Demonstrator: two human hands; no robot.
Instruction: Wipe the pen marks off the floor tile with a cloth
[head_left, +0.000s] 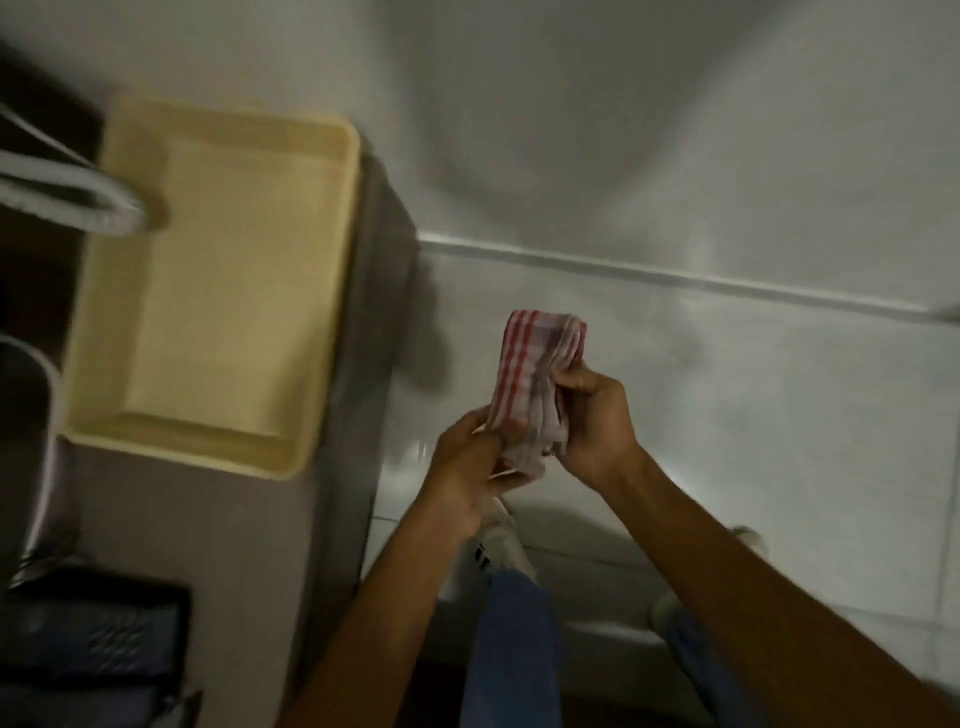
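Observation:
A folded cloth, white with red stripes, is held upright in front of me by both hands. My left hand grips its lower end. My right hand pinches its right side. Below them lies the white floor tile. A faint dark smudge shows on the tile to the right of the cloth; the blurred frame does not let me tell whether it is pen.
A grey counter stands on the left with a yellow plastic tray on it. A metal tap reaches over the tray's left side. A dark object lies at bottom left. My shoes and jeans are below.

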